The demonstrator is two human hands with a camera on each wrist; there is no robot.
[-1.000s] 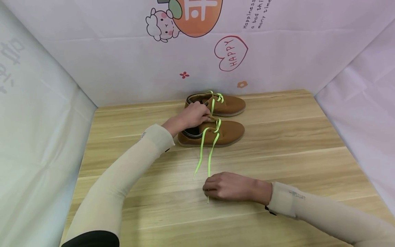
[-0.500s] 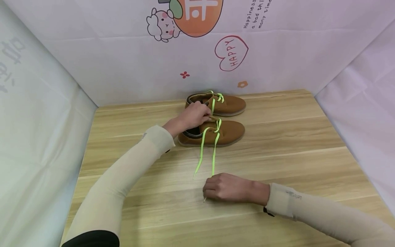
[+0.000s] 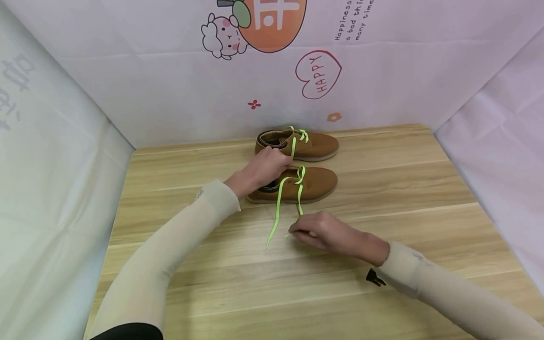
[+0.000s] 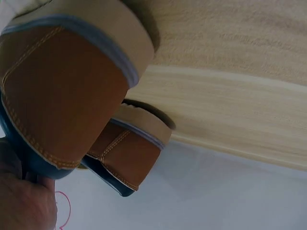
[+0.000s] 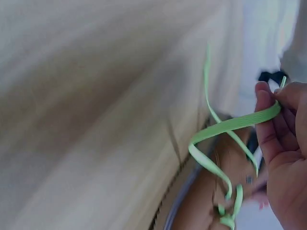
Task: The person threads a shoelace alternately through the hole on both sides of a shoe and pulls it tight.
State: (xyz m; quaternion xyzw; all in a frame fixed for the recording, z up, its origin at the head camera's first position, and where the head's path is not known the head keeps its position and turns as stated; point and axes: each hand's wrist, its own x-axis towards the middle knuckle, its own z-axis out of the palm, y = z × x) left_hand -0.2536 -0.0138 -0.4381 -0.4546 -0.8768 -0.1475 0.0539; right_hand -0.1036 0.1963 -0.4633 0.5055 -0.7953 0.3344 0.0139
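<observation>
Two brown lace-up shoes stand side by side on the wooden table, toes to the right. My left hand (image 3: 264,167) reaches over the opening of the nearer shoe (image 3: 318,182) and grips its upper edge near the tongue; the fingertips are partly hidden. My right hand (image 3: 325,232) pinches the end of one neon-green shoelace (image 5: 244,120) between thumb and fingers, a little in front of the shoe. In the right wrist view the lace bends slackly from the eyelets to that hand. The other loose lace end (image 3: 277,215) trails over the shoe's side onto the table.
The farther shoe (image 3: 320,145), with its own green laces, stands close behind the nearer one, by the white printed back cloth (image 3: 170,94). White cloth hangs at both sides of the wooden table (image 3: 408,198).
My right hand has lifted and moved toward the nearer shoe with the lace end, and the lace has slackened. My left hand has shifted slightly toward me at the shoe's opening.
</observation>
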